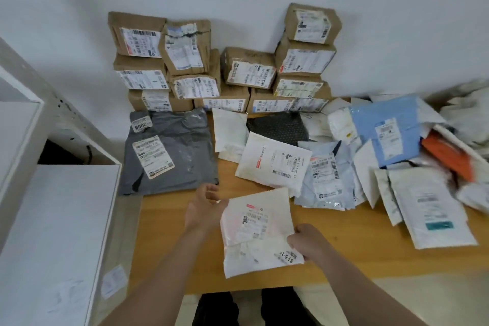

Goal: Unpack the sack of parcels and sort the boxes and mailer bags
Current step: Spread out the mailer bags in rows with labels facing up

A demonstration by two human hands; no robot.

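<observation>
Pinching white mailer bag (pixel 258 230) with right hand (pixel 307 242), left hand (pixel 202 209) beside.

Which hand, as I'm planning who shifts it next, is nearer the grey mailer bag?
Left. The left hand sits by the near-right corner of the grey mailer bag; the right hand is farther right, gripping the white mailer.

The left hand (pixel 203 206) and the right hand (pixel 307 242) are seen bare, and the left forearm (pixel 158 272) and the right forearm (pixel 357 286) are uncovered as far as the lower edge of the view. Dark, near-black trousers (pixel 211 309) are worn on both legs, which are divided by a narrow paler gap. Finer detail of the fabric cannot be made out.
</observation>
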